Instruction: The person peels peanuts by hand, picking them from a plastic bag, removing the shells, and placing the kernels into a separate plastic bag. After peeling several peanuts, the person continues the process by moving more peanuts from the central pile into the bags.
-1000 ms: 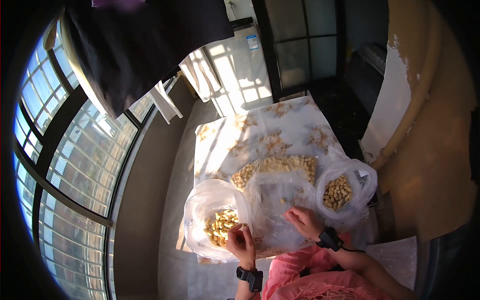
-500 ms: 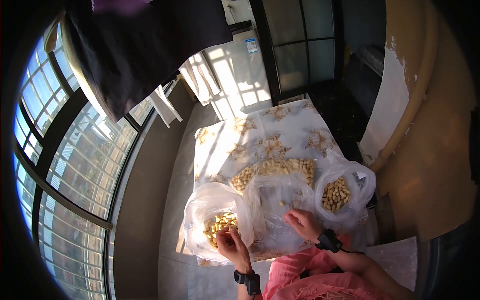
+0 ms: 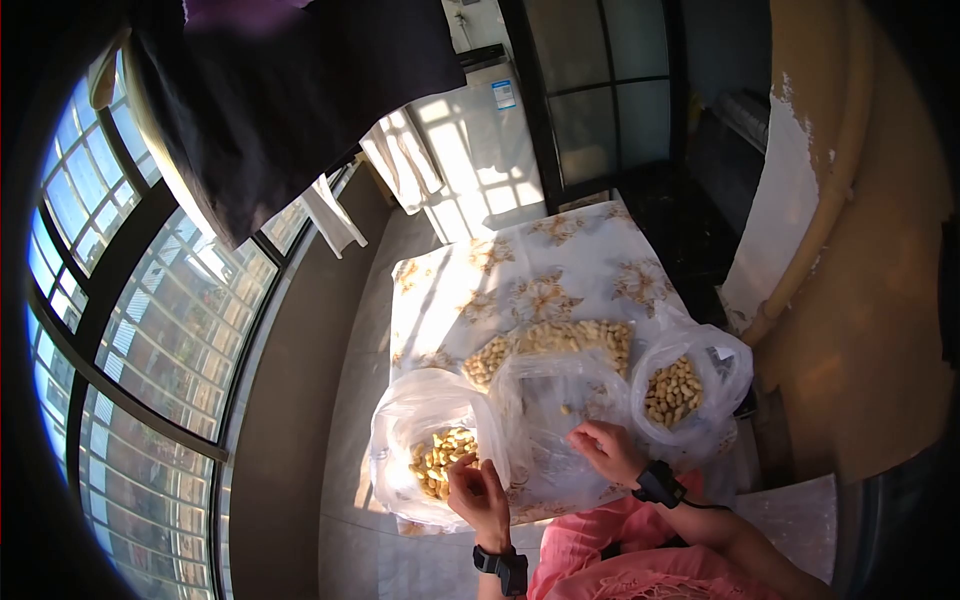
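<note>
My left hand (image 3: pixel 480 498) is at the near right side of the left plastic bag (image 3: pixel 388 440), its fingers curled in close to the thumb. Unshelled peanuts (image 3: pixel 440 460) lie sunlit inside that bag, right beside my fingertips. My right hand (image 3: pixel 608 453) hovers by the near right part of the middle clear bag (image 3: pixel 530 435), fingers bent and pressed together. Whatever either hand may hold is too small or hidden. One small pale piece (image 3: pixel 565 408) lies in the middle bag. The right plastic bag (image 3: pixel 735 360) contains more unshelled peanuts (image 3: pixel 673 390).
Behind the middle bag lies a long clear bag of peanuts (image 3: pixel 570 338). All rest on a table with a flowered cloth (image 3: pixel 545 295). Barred windows (image 3: pixel 180 320) line the left, dark cloth (image 3: pixel 310 100) hangs overhead, and a white appliance (image 3: pixel 480 140) stands beyond.
My left hand has shifted slightly right, and the gap between its thumb and fingers looks a little different. My right hand stays almost in place.
</note>
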`<state>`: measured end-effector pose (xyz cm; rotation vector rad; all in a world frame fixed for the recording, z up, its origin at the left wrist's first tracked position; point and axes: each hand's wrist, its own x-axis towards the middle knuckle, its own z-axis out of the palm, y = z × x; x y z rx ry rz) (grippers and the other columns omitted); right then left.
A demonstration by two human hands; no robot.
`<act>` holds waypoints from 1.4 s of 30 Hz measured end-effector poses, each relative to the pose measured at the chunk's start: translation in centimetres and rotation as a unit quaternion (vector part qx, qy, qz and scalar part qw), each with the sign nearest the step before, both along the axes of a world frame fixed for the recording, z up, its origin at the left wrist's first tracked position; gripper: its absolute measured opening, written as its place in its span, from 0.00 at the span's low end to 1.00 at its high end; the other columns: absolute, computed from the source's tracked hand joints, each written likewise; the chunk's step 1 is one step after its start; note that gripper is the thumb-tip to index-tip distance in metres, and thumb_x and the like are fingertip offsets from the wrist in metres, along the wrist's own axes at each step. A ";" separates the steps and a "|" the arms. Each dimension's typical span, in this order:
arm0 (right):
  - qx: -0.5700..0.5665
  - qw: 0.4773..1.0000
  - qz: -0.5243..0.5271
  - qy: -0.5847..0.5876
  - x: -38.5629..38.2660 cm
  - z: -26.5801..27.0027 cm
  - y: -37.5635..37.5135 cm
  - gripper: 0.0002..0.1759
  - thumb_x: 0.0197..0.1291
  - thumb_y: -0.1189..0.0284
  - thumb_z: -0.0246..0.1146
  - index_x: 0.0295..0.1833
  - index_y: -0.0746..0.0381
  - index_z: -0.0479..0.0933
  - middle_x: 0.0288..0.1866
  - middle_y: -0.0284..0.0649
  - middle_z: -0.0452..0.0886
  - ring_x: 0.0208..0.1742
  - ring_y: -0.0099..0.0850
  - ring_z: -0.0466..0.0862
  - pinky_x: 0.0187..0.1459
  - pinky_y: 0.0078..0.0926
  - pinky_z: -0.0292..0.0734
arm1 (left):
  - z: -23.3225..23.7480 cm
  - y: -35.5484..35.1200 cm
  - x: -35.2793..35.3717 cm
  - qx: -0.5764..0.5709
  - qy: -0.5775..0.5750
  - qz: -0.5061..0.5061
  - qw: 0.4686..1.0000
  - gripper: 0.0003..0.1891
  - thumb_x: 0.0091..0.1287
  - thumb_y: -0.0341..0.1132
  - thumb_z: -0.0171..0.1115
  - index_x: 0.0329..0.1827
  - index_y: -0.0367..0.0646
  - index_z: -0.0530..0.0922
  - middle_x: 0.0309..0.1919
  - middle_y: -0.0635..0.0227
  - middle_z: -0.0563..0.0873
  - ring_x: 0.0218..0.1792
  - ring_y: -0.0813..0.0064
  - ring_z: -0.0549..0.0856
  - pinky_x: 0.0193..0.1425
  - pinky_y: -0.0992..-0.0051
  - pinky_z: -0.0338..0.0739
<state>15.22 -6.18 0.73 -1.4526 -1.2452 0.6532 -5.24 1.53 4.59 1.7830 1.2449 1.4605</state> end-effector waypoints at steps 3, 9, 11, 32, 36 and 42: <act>0.000 1.000 -0.004 -0.002 -0.1 0.2 0.0 0.08 0.73 0.72 0.60 0.46 0.67 0.80 0.37 0.41 0.86 0.38 0.29 0.86 0.38 0.26 0.80 | -0.4 -1.8 2.0 -0.019 -0.024 -0.083 0.996 0.09 0.68 0.27 0.68 0.49 0.40 0.79 0.17 0.73 0.75 0.17 0.82 0.71 0.23 0.78 0.64; 0.011 0.999 -0.010 -0.030 0.2 0.3 -0.1 0.06 0.70 0.74 0.61 0.46 0.66 0.79 0.37 0.44 0.85 0.37 0.33 0.86 0.39 0.28 0.79 | -1.2 -3.3 5.7 -0.037 0.061 -0.215 0.974 0.11 0.69 0.32 0.68 0.51 0.40 0.80 0.20 0.70 0.77 0.19 0.78 0.74 0.25 0.76 0.68; 0.015 0.999 -0.008 -0.032 0.1 0.3 -0.2 0.05 0.69 0.75 0.61 0.46 0.66 0.79 0.37 0.45 0.85 0.38 0.34 0.86 0.40 0.29 0.79 | -1.0 -3.0 6.7 -0.043 0.072 -0.217 0.973 0.12 0.69 0.35 0.68 0.53 0.41 0.80 0.21 0.68 0.78 0.20 0.75 0.77 0.27 0.73 0.71; 0.091 0.988 0.046 -0.118 0.1 0.8 0.1 0.16 0.50 0.74 0.71 0.47 0.58 0.83 0.44 0.38 0.81 0.44 0.41 0.85 0.45 0.36 0.80 | -4.5 -1.5 7.2 -0.127 -0.018 -0.236 0.963 0.34 0.69 0.48 0.67 0.70 0.38 0.64 0.40 0.58 0.80 0.37 0.59 0.83 0.43 0.65 0.78; 0.089 0.980 0.045 -0.173 0.0 0.2 0.3 0.17 0.47 0.74 0.72 0.46 0.59 0.82 0.44 0.37 0.81 0.44 0.42 0.84 0.45 0.38 0.80 | -4.3 -1.5 7.2 -0.137 -0.045 -0.243 0.959 0.37 0.70 0.52 0.65 0.71 0.36 0.62 0.42 0.59 0.79 0.38 0.60 0.83 0.44 0.65 0.78; 0.086 0.979 0.050 -0.180 0.0 -0.4 0.4 0.17 0.46 0.75 0.70 0.45 0.60 0.81 0.43 0.38 0.80 0.43 0.43 0.83 0.43 0.40 0.79 | -4.2 -1.3 7.1 -0.097 -0.014 -0.259 0.961 0.31 0.73 0.41 0.62 0.71 0.34 0.60 0.43 0.61 0.76 0.36 0.72 0.83 0.42 0.73 0.78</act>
